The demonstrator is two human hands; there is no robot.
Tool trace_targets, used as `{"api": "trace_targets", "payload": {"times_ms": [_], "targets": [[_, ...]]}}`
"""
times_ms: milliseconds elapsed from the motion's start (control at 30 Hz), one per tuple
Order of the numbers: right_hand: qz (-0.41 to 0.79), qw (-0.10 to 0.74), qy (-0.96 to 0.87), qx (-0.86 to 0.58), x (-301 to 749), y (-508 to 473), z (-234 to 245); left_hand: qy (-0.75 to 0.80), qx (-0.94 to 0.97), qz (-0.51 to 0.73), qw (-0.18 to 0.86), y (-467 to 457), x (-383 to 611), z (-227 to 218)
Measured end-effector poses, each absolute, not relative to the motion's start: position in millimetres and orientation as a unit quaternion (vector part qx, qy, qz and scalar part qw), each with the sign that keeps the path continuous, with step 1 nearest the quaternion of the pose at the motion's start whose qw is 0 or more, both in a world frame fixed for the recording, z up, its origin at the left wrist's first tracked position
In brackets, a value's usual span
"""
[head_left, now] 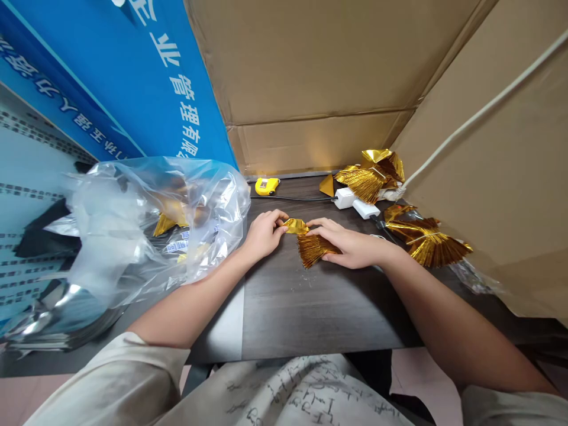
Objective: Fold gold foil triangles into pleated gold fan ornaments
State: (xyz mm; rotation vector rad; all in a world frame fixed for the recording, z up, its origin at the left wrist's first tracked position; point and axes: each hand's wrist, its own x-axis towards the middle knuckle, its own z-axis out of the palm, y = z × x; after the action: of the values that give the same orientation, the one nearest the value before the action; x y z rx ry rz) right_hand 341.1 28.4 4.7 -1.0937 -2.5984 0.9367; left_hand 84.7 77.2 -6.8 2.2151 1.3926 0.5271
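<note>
On the dark wooden table, my left hand pinches the left end of a small folded gold foil paper with its fingertips. My right hand lies across a fanned stack of gold foil sheets, its fingers pressing the right end of the same folded piece. Both hands meet at the piece, in the middle of the table.
A big clear plastic bag with gold pieces inside fills the left side. Piles of folded gold foil sit at the back right, beside white power adapters with cables and a yellow tape measure. Cardboard walls enclose the back and right.
</note>
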Motion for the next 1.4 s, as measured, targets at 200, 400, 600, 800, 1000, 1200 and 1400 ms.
{"api": "trace_targets", "payload": {"times_ms": [200, 400, 600, 800, 1000, 1200, 1400], "targets": [[0.295, 0.096, -0.879, -0.362, 338, 28, 1, 0.449, 0.825, 0.229, 0.255, 75, 85, -6], [0.282, 0.113, -0.870, -0.388, 325, 27, -2, 0.383, 0.845, 0.236, 0.287, 71, 88, -7], [0.245, 0.114, -0.872, -0.409, 321, 26, -1, 0.376, 0.835, 0.244, 0.318, 75, 87, -12], [0.264, 0.123, -0.884, -0.366, 322, 30, -5, 0.378, 0.834, 0.241, 0.323, 77, 87, -11], [0.258, 0.134, -0.889, -0.354, 322, 30, -8, 0.401, 0.813, 0.260, 0.331, 76, 85, -14], [0.253, 0.111, -0.885, -0.375, 321, 30, -10, 0.393, 0.810, 0.276, 0.336, 75, 84, -16], [0.267, 0.107, -0.886, -0.365, 321, 32, -13, 0.388, 0.811, 0.268, 0.345, 75, 84, -14]]}}
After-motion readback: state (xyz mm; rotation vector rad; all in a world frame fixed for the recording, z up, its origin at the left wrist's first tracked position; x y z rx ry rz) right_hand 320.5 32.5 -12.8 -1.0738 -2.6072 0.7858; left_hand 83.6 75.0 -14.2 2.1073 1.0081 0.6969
